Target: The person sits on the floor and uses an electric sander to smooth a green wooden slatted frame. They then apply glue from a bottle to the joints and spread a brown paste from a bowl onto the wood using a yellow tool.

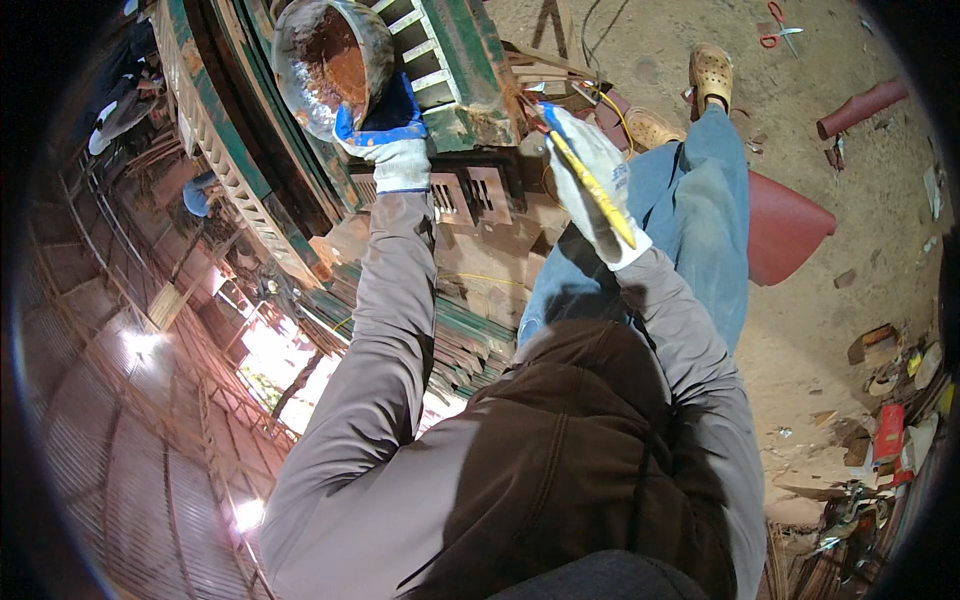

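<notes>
My left hand [388, 140], in a white glove with a blue coated palm, grips the rim of a round metal bowl [290, 50]. Reddish-brown paste or paint [335, 55] coats the inside of the tilted bowl. In a matching glove, my right hand [590, 185] is closed around a slim yellow-handled brush [597, 190]; its dark reddish tip, pointing away from me, is small and hard to make out. The bowl is over a green-painted slatted wooden frame [485, 75], and the brush is to the right of that frame.
Stacked green and brown wood strips [470, 345] lie below the frame. Red-handled scissors [778, 28], a dark red roll [862, 108] and a red sheet [785, 230] are on the floor at right. A yellow cord [618, 112] runs near my clog [712, 75]. Scrap piles up [885, 440] at lower right.
</notes>
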The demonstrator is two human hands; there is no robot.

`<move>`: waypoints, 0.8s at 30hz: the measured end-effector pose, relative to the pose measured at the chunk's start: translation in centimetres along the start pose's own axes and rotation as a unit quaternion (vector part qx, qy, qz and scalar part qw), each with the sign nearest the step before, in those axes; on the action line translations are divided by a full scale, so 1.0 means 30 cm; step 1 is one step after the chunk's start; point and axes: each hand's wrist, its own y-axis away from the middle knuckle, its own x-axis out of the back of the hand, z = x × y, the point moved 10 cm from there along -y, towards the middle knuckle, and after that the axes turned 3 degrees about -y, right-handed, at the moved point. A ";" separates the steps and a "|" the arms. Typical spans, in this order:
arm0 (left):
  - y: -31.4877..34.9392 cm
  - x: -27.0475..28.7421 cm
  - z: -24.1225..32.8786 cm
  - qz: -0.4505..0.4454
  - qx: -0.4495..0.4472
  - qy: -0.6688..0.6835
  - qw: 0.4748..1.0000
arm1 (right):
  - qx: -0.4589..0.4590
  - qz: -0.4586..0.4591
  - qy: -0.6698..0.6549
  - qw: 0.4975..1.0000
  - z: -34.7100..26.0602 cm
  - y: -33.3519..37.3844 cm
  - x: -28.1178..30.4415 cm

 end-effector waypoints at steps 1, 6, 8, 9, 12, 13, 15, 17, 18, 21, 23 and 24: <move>-0.002 -0.002 -0.010 -0.007 0.011 0.004 1.000 | 0.004 -0.022 0.016 1.000 0.008 0.007 -0.031; 0.007 -0.036 0.007 -0.013 -0.029 -0.025 0.999 | 0.035 -0.051 0.038 0.997 -0.018 0.035 -0.082; 0.005 -0.045 0.000 -0.009 -0.036 -0.030 0.999 | 0.049 -0.068 0.027 0.996 -0.034 0.039 -0.044; 0.009 -0.047 -0.005 -0.014 -0.023 -0.030 0.999 | 0.051 -0.072 0.024 0.996 -0.030 0.054 -0.028; 0.030 -0.018 0.021 0.020 -0.012 -0.021 1.000 | -0.027 -0.042 -0.034 0.998 -0.023 0.041 0.010; 0.023 -0.014 0.017 0.001 -0.003 -0.001 1.000 | -0.015 -0.030 -0.032 0.999 -0.022 0.021 0.011; 0.004 -0.018 0.000 0.003 -0.007 -0.004 1.000 | -0.018 -0.026 -0.024 0.999 0.010 -0.004 -0.014; -0.004 -0.023 -0.005 0.006 -0.014 -0.011 1.000 | 0.056 -0.006 -0.012 0.998 -0.048 -0.008 -0.024; -0.003 -0.027 -0.005 0.007 -0.020 -0.015 1.000 | 0.046 -0.031 -0.023 0.998 -0.037 -0.005 -0.034; -0.006 -0.012 -0.001 0.013 -0.017 0.005 1.000 | 0.001 -0.061 -0.071 0.996 -0.040 0.011 0.009; -0.009 0.009 0.002 0.011 -0.006 0.013 1.000 | -0.065 -0.076 -0.087 0.991 -0.044 0.023 0.033; -0.009 0.011 -0.003 0.008 0.002 0.017 1.000 | -0.115 -0.015 -0.094 0.989 0.007 0.033 0.035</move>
